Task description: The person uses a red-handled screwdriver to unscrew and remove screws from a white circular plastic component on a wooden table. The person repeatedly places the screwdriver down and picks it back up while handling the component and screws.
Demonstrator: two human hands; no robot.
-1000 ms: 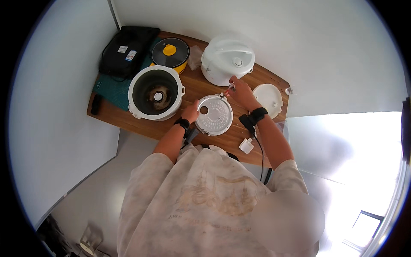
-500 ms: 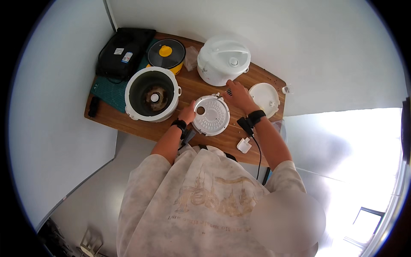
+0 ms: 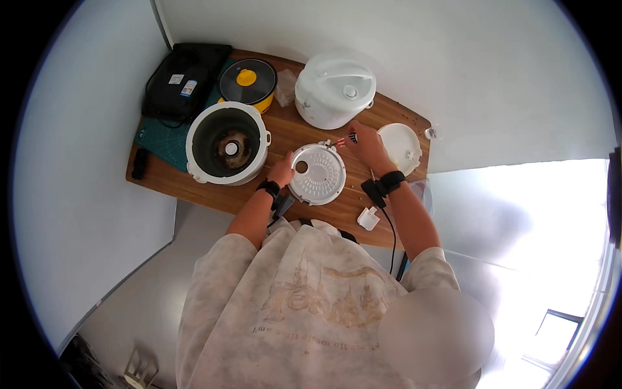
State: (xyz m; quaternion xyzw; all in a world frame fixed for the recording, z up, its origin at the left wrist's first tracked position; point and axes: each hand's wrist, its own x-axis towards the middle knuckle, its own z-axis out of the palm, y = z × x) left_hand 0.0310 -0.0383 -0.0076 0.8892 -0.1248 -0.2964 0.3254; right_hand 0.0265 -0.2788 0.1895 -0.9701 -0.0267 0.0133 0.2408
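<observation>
A white round rice cooker lid plate [image 3: 322, 176] with rows of slots and one round hole lies on the wooden table in front of me. My left hand [image 3: 281, 171] grips its left rim. Past its upper right edge, my right hand [image 3: 367, 148] is closed around a small dark tool with pale stripes [image 3: 352, 137]; most of it is hidden in the palm, so its kind is unclear. The right fingertips are near a small hinge-like part [image 3: 329, 145] on the plate's far rim. Whether they touch it I cannot tell.
An open white cooker body [image 3: 194, 152] stands left, before a yellow pot [image 3: 251, 89] and a black case [image 3: 184, 81] on a green mat [image 3: 159, 139]. Behind is a closed white cooker [image 3: 334, 97]. Right lie a white round cover [image 3: 400, 146] and a small white piece [image 3: 368, 219].
My right hand has shifted and turned slightly by the plate's far rim, with the striped tool now showing at another angle. My left hand keeps its place on the rim.
</observation>
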